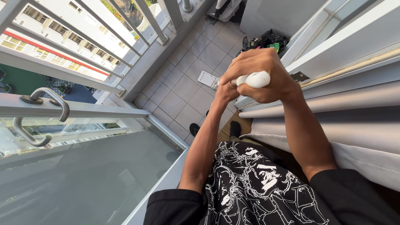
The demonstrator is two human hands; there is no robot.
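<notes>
While both arms are stretched forward over the tiled balcony floor (187, 89), a smooth white rod-shaped handle (255, 79) is clenched in the right hand (264, 75), with the left hand (227, 89) closed against its near end. It is judged stiff, light and somewhat slippery, so it is best taken around its rounded middle. A glass door (83, 175) with a metal pull (41, 116) is seen at the left.

The grey tiled floor (183, 89) carries a white slatted piece (207, 78) and a black bag (263, 41).
</notes>
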